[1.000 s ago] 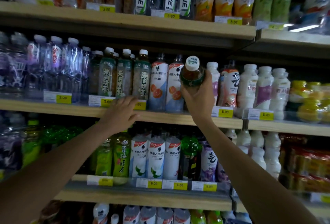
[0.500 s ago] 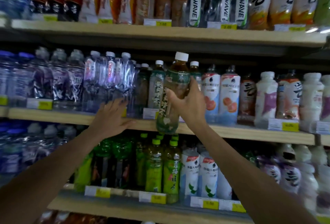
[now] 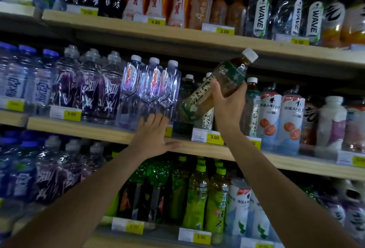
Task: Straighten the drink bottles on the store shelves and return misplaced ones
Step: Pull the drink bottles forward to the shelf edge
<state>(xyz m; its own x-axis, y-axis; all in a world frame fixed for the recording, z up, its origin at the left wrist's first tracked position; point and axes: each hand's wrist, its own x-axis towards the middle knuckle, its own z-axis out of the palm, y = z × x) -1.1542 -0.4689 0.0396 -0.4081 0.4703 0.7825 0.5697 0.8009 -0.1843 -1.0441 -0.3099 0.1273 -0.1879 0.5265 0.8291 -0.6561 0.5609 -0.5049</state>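
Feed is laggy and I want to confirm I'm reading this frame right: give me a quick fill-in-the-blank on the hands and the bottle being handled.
1. The right hand grips a tea bottle with a ___ cap.
2. That bottle is ___, not upright.
3. The left hand rests on the shelf edge, holding ___.
4. The readable price tag between the two hands reads ___.
Missing words: white; tilted; nothing; 3.00

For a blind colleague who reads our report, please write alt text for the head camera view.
A person's right hand holds a tilted, white-capped tea bottle in front of the middle shelf, while the left hand rests on that shelf's wooden edge, just below clear water bottles.
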